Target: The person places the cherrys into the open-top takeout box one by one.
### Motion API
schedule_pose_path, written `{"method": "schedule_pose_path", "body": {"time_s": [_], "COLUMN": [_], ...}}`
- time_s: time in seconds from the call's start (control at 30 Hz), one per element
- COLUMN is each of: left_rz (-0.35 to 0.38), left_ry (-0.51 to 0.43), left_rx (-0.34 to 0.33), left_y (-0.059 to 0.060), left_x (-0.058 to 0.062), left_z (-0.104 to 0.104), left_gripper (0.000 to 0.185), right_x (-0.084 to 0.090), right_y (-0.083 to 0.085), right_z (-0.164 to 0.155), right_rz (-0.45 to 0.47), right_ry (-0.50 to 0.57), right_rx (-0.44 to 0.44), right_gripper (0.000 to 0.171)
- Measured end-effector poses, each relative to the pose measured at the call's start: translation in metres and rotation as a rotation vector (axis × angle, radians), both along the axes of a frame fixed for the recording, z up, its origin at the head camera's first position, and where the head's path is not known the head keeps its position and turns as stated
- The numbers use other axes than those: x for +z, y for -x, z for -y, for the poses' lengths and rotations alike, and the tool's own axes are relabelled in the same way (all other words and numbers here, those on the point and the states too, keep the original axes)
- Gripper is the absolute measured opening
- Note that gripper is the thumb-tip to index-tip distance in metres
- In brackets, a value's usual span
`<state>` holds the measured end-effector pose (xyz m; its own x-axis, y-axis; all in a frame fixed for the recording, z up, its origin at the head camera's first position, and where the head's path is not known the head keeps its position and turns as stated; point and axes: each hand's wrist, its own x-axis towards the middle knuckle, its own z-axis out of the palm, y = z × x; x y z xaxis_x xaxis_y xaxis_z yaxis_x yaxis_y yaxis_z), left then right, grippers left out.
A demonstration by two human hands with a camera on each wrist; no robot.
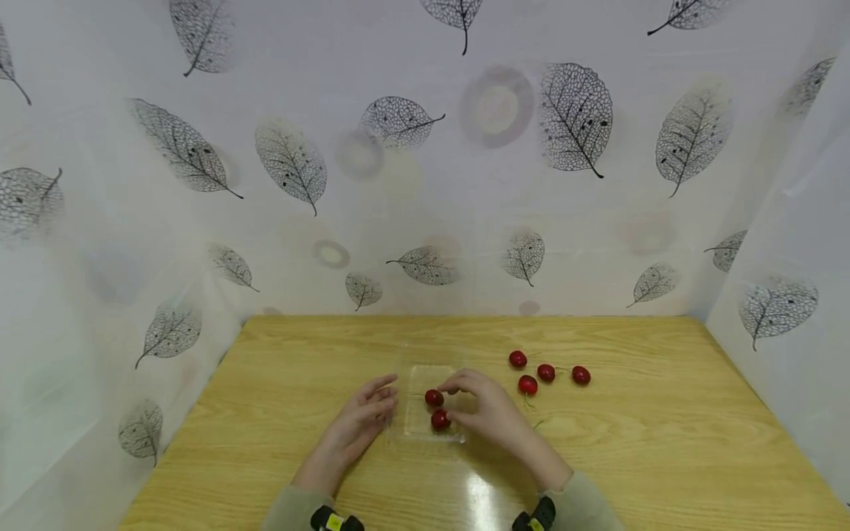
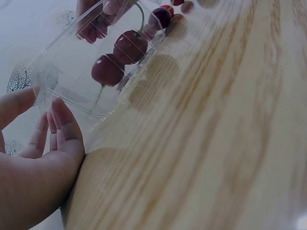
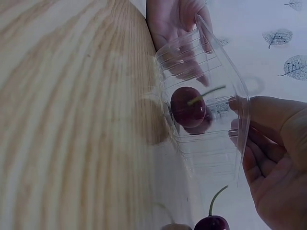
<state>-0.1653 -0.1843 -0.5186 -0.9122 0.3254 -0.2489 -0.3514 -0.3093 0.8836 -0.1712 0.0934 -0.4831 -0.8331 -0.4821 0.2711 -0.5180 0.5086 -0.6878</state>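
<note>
Cherries [image 1: 434, 398], two of them, lie inside a clear container [image 1: 418, 424] in the head view, with four loose cherries [image 1: 546, 372] on the desk [image 1: 651, 413] past the right hand [image 1: 488, 413]. That hand reaches over the container's side, its grip spread, thumb and finger tips close by the two fruits; whether they touch is hard to tell. The left hand [image 1: 358, 420] lies beside the opposite side, fingers loose. Round fruit on bare wood could roll if the right forearm [image 1: 541, 457] brushes one.

From the left wrist, the left fingertips stand at the container's corner, that grip loosely spread and pinching nothing; contact with the plastic is uncertain. Since nothing seems to clamp the container, it would probably slide or tip if the right hand bumped it.

From the right wrist, the right thumb and fingers sit parted at the container's edge, apart from the cherry with its stem [image 3: 208, 94] inside. A careless withdrawal could catch that edge or hook the stem, dragging fruit out.
</note>
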Motion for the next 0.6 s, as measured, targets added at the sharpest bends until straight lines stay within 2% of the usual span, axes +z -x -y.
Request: {"method": "schedule_pose_path", "body": {"time_s": [0.17,0.37,0.6], "left_rz": [-0.004,-0.014,-0.029], "left_ry": [0.004,-0.008,-0.031], "left_rx": [-0.002,-0.006,-0.013], "left_y": [0.0,0.0,-0.001], "left_x": [0.0,0.0,0.0], "left_z": [0.0,-0.001,0.001], "left_gripper": [0.056,0.054,0.05], "right_x": [-0.001,0.001,0.005], "right_y": [0.001,0.004,0.009], "right_z": [-0.003,-0.01,-0.028], "right_rz": [0.008,0.011,0.052], "right_ry": [0.016,0.084,0.114], "right_rx": [-0.008,-0.01,-0.087], "right_gripper": [0.038,0.035,0.032]}}
